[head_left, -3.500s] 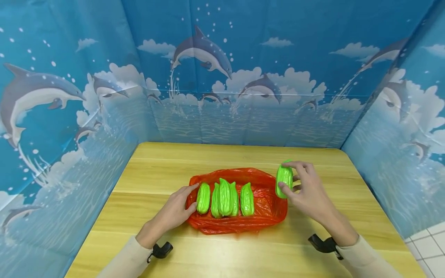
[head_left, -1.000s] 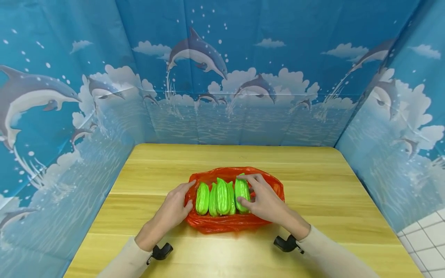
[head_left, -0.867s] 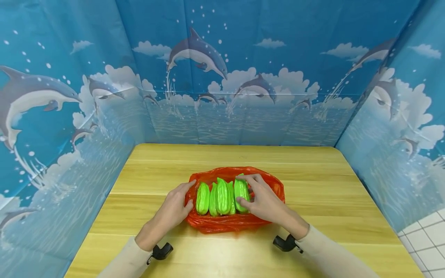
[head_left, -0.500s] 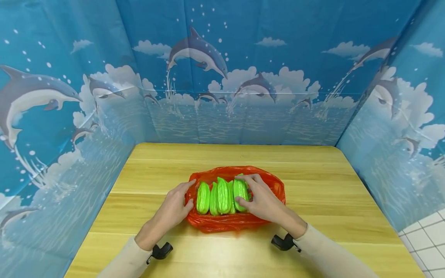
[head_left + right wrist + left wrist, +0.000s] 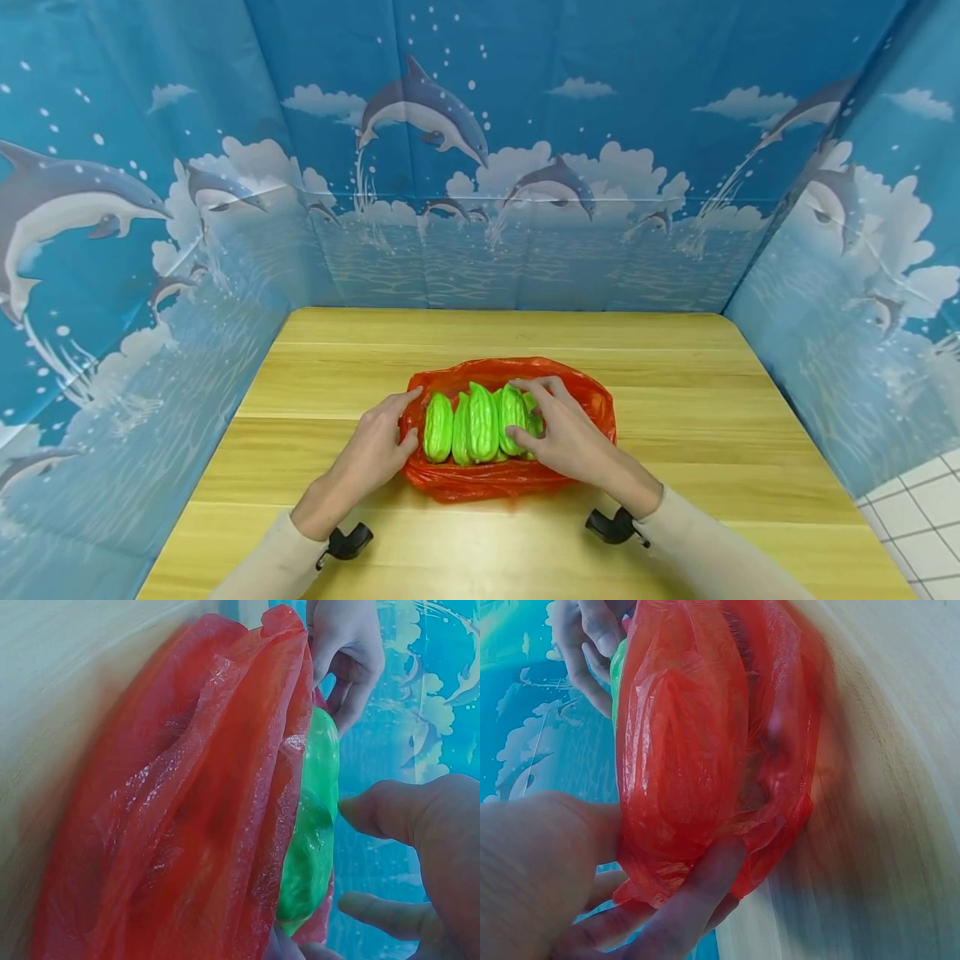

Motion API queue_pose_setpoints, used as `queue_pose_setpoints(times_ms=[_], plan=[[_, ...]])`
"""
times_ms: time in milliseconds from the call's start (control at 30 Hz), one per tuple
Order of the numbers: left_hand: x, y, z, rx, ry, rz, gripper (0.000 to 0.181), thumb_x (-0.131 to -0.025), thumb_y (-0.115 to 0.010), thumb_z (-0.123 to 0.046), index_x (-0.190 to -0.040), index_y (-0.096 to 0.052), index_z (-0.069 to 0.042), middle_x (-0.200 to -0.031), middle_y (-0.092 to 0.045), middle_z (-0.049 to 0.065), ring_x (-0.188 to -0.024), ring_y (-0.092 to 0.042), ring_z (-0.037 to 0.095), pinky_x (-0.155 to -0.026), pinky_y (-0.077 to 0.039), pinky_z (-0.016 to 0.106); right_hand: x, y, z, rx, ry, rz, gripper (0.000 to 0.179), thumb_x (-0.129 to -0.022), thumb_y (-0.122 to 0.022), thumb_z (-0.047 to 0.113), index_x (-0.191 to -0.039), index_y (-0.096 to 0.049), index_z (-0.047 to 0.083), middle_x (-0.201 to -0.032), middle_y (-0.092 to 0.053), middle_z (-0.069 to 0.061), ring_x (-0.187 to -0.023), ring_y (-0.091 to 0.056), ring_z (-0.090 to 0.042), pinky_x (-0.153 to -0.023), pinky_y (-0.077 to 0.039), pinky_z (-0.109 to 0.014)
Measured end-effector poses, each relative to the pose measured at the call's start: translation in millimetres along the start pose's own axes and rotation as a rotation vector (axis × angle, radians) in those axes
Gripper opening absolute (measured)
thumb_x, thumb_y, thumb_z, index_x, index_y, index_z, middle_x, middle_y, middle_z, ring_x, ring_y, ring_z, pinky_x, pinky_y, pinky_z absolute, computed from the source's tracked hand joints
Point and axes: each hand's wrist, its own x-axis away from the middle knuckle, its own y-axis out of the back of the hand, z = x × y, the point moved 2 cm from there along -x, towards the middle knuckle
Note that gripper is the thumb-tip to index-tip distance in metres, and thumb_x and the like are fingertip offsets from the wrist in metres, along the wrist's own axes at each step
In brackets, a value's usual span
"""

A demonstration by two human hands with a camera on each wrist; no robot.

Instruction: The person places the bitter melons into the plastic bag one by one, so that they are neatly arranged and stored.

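Note:
Several bright green, ridged bitter melons [image 5: 482, 422] stand side by side in a red plastic bag [image 5: 498, 483] on the table. My left hand [image 5: 372, 442] holds the bag's left end; in the left wrist view its fingers lie on the outside of the red film. Over the bag's right half is my right hand [image 5: 572, 437], thumb and fingers spread beside the rightmost upright melon [image 5: 512, 419]. Another melon [image 5: 533, 414] shows partly behind those fingers. In the right wrist view, a gap shows between the fingertips and a green melon [image 5: 311, 832]; the bag hides its lower part.
The bag sits mid-way on a light wooden table [image 5: 315, 367]. Blue dolphin-print curtains [image 5: 465, 258] stand along the back and both sides. White floor tiles [image 5: 918, 508] show at the lower right. Each wrist wears a black mount.
My right hand has carried a melon from right of the bag into it and let it go; that melon has just tipped left against the others. My left hand has stayed on the bag.

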Motion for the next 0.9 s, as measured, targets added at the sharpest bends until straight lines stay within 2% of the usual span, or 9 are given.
queue_pose_setpoints(times_ms=[200,333,533,633,700,800,867,900], plan=[[0.3,-0.1,0.6,-0.001,0.006,0.0,0.066,-0.105,-0.077,0.001,-0.168,-0.059,-0.001,-0.162,-0.069,0.024,-0.062,-0.048,0.001,-0.077,-0.059,0.025,4.1,3.0,4.2,0.026,0.005,-0.027,0.067,-0.108,-0.085,0.033,-0.168,-0.059,0.016,-0.159,-0.057,-0.022,-0.108,-0.068,-0.029,-0.065,-0.054,-0.026],[0.2,-0.1,0.9,0.019,0.018,0.002,0.066,-0.106,-0.077,-0.001,-0.169,-0.059,-0.002,-0.163,-0.068,0.024,-0.063,-0.049,0.003,-0.071,-0.056,0.022,6.4,4.3,4.4,0.046,0.011,-0.057,0.068,-0.107,-0.086,0.034,-0.168,-0.06,0.017,-0.158,-0.059,-0.022,-0.115,-0.072,-0.033,-0.069,-0.055,-0.026],[1.0,-0.1,1.6,0.019,0.028,0.001,0.066,-0.107,-0.078,-0.004,-0.17,-0.058,-0.003,-0.165,-0.067,0.024,-0.062,-0.048,0.003,-0.081,-0.061,0.028,10.3,6.6,4.2,0.069,0.023,-0.103,0.067,-0.106,-0.088,0.032,-0.166,-0.062,0.015,-0.156,-0.062,-0.021,-0.106,-0.069,-0.029,-0.073,-0.055,-0.028],[1.9,-0.2,1.6,0.017,0.024,-0.003,0.066,-0.107,-0.078,-0.004,-0.169,-0.058,-0.003,-0.166,-0.066,0.024,-0.066,-0.051,0.007,-0.089,-0.063,0.034,12.7,8.3,3.1,0.071,0.031,-0.132,0.067,-0.105,-0.089,0.029,-0.165,-0.063,0.015,-0.155,-0.063,-0.018,-0.113,-0.07,-0.028,-0.078,-0.058,-0.029],[2.0,-0.5,1.7,0.015,0.019,-0.01,0.066,-0.106,-0.079,-0.005,-0.169,-0.059,-0.002,-0.165,-0.067,0.024,-0.078,-0.061,0.011,-0.095,-0.065,0.038,14.6,9.9,1.4,0.064,0.031,-0.146,0.066,-0.105,-0.089,0.028,-0.164,-0.064,0.016,-0.154,-0.064,-0.016,-0.116,-0.072,-0.03,-0.081,-0.06,-0.03],[1.9,-0.2,1.8,0.023,0.015,-0.023,0.065,-0.106,-0.08,-0.006,-0.168,-0.06,-0.002,-0.165,-0.067,0.025,-0.105,-0.077,0.022,-0.101,-0.07,0.043,17.8,13.2,-1.6,0.043,0.034,-0.166,0.064,-0.106,-0.088,0.026,-0.164,-0.064,0.017,-0.152,-0.064,-0.013,-0.119,-0.074,-0.032,-0.082,-0.064,-0.035],[1.6,0.2,2.1,0.029,0.015,-0.024,0.065,-0.107,-0.08,-0.007,-0.169,-0.059,-0.002,-0.165,-0.067,0.024,-0.122,-0.079,0.028,-0.104,-0.071,0.045,19.8,15.6,-3.9,0.042,0.044,-0.184,0.062,-0.106,-0.088,0.025,-0.163,-0.064,0.016,-0.15,-0.065,-0.012,-0.118,-0.074,-0.032,-0.083,-0.067,-0.04],[1.5,0.5,2.4,0.036,0.015,-0.021,0.065,-0.107,-0.079,-0.008,-0.169,-0.059,-0.003,-0.166,-0.066,0.025,-0.125,-0.08,0.03,-0.104,-0.072,0.045,20.6,16.6,-5.0,0.043,0.048,-0.192,0.062,-0.106,-0.087,0.024,-0.163,-0.064,0.016,-0.15,-0.065,-0.013,-0.118,-0.074,-0.031,-0.085,-0.068,-0.043]])
